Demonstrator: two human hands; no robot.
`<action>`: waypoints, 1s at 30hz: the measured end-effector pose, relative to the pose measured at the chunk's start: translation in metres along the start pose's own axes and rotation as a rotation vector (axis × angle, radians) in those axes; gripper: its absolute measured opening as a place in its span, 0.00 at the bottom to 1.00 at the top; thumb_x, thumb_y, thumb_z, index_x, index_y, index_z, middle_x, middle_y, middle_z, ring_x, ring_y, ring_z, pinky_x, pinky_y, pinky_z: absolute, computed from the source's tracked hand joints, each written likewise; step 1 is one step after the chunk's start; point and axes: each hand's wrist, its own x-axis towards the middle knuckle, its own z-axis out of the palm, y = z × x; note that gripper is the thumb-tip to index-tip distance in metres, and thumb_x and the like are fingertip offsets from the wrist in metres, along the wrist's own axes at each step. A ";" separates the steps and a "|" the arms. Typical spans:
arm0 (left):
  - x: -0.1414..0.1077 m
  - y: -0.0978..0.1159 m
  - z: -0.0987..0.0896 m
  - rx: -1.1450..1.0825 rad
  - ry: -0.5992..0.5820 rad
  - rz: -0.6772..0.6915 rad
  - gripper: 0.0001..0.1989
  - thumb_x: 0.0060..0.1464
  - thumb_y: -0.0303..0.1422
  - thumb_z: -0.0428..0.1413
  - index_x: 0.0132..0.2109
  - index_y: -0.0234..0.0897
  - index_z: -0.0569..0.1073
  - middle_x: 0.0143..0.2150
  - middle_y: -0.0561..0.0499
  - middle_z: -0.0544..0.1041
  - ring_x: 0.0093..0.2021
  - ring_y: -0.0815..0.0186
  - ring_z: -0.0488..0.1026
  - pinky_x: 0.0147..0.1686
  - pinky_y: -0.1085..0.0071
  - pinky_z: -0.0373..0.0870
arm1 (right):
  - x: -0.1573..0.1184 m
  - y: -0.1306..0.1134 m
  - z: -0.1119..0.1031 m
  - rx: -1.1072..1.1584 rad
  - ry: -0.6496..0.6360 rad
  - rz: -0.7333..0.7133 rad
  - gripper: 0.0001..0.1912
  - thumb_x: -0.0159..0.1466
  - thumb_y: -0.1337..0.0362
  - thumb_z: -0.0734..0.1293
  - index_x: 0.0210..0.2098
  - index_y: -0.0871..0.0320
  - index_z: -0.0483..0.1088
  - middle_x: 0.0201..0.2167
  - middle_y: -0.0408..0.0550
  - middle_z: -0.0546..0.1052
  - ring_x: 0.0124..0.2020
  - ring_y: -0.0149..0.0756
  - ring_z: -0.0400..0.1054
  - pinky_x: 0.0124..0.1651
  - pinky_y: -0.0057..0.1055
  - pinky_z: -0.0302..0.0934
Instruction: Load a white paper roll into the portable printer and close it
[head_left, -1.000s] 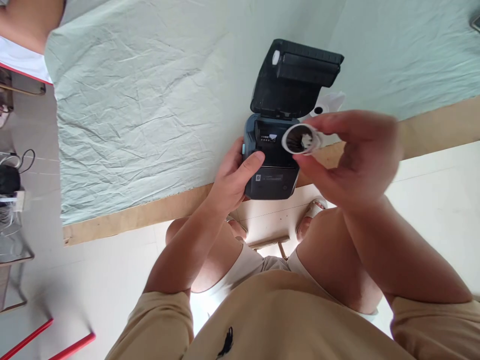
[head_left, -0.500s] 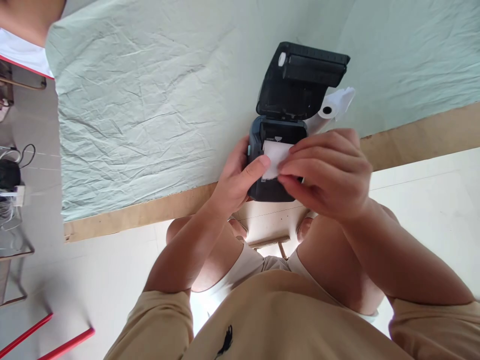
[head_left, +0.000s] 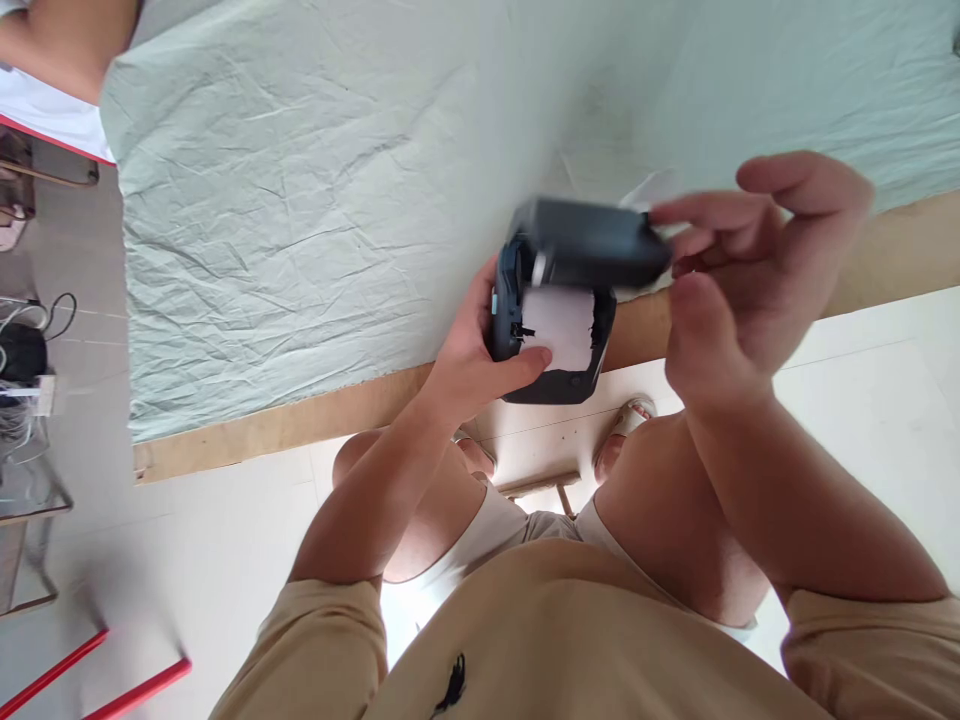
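My left hand (head_left: 480, 365) grips a small dark portable printer (head_left: 555, 388) by its left side near the table edge. Its thumb presses on white paper (head_left: 566, 325) lying across the printer's compartment. The black lid (head_left: 600, 245) is partly lowered over the far end of the compartment and blurred. At the lid's right corner is my right hand (head_left: 757, 270), fingers apart, with the fingertips touching the lid's edge and the thumb free. Behind the lid, a bit of white paper (head_left: 652, 188) shows; the rest of it is hidden.
A wrinkled pale green cloth (head_left: 285, 220) covers the table, with a bare wooden edge (head_left: 300, 425) along the front. Another person's arm (head_left: 67, 45) is at the upper left. Cables and a black device (head_left: 22, 350) lie at the left, with red bars (head_left: 142, 690) below.
The lid has swung down from upright towards the printer body. My right hand has let go of the paper and moved right to the lid. My left hand stays on the printer.
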 end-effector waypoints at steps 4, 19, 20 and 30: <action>0.001 -0.005 -0.003 -0.016 -0.011 0.005 0.56 0.40 0.46 0.82 0.73 0.45 0.68 0.65 0.43 0.81 0.64 0.49 0.83 0.63 0.55 0.85 | -0.002 -0.009 -0.004 0.021 -0.054 0.131 0.13 0.75 0.51 0.73 0.39 0.48 0.70 0.24 0.37 0.66 0.22 0.29 0.56 0.25 0.32 0.50; -0.009 0.012 0.012 -0.263 0.039 0.009 0.16 0.64 0.44 0.72 0.55 0.46 0.83 0.40 0.54 0.84 0.35 0.67 0.83 0.29 0.72 0.80 | -0.005 -0.024 0.000 0.100 -0.356 0.602 0.34 0.66 0.49 0.80 0.25 0.51 0.51 0.19 0.36 0.58 0.17 0.24 0.49 0.16 0.28 0.42; -0.009 0.013 0.012 -0.267 0.036 0.010 0.16 0.66 0.46 0.70 0.56 0.46 0.83 0.42 0.53 0.84 0.38 0.64 0.85 0.31 0.71 0.82 | -0.006 -0.023 -0.001 0.110 -0.362 0.601 0.34 0.67 0.48 0.79 0.26 0.51 0.51 0.19 0.36 0.58 0.17 0.25 0.51 0.16 0.29 0.44; -0.005 0.012 0.019 -0.299 0.263 -0.083 0.27 0.73 0.61 0.57 0.42 0.42 0.80 0.32 0.52 0.79 0.37 0.59 0.87 0.28 0.66 0.82 | -0.016 -0.016 -0.010 0.210 -0.434 0.601 0.30 0.65 0.44 0.80 0.35 0.47 0.55 0.24 0.33 0.64 0.21 0.29 0.56 0.23 0.33 0.55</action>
